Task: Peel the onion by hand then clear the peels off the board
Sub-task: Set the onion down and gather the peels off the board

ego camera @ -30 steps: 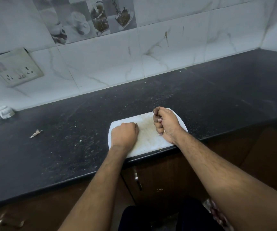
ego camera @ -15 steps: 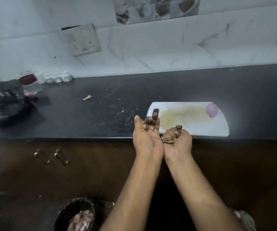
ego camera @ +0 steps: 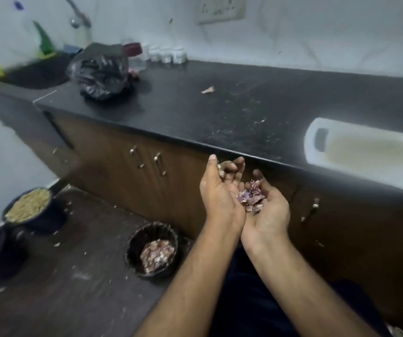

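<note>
Black bin (ego camera: 152,250) on floor, peel scraps inside. Left hand (ego camera: 216,190) and right hand (ego camera: 267,210) cupped side by side, palms up, edges touching, before cabinet front. Onion peels (ego camera: 251,197) piled in right palm. White cutting board (ego camera: 365,152) on counter (ego camera: 183,110), far right.

Two bare hands, left hand (ego camera: 216,193) and right hand (ego camera: 267,207), are cupped together palm-up in front of dark cabinet doors, cradling purple onion peels (ego camera: 250,199). A black bin (ego camera: 153,251) with peels sits on the floor below. The white board (ego camera: 356,147) lies on the black counter (ego camera: 195,110).
</note>
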